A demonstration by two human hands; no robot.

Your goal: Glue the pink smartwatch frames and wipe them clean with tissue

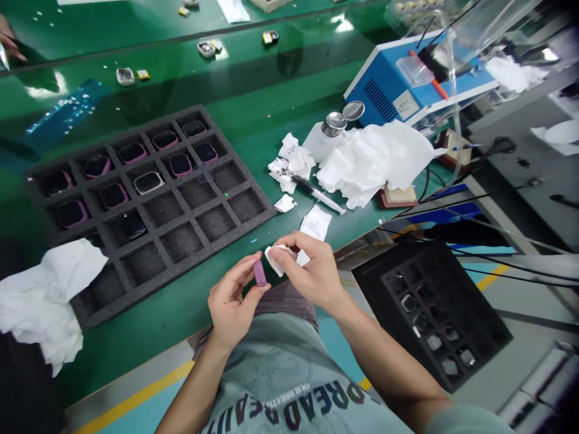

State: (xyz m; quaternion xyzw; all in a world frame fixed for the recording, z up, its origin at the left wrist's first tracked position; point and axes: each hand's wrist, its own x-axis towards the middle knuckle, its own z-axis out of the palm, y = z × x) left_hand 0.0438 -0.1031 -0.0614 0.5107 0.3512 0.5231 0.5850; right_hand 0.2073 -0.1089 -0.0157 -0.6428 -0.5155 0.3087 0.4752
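Note:
My left hand (234,296) pinches a purple watch case (259,273) by its edges, turned side-on between thumb and fingers. In my right hand (316,270) is a folded white wipe (274,263), gripped between thumb and fingers just right of the case; a small gap seems to separate the two. Both hands are above the front edge of the green bench. Left of them lies a black foam tray (199,260) with square compartments. Several smartwatches (181,164), mostly purple-rimmed, sit in its far and left compartments. A white paper piece (316,222) lies just beyond my right hand.
Right of the tray are a dark-filled syringe (319,196), stained wipes (292,160), crumpled white cloth (375,160), a lidded metal pot (335,123) and a blue machine (389,84). Another tray (434,313) stands lower right. Another person's hand (11,42) shows far left.

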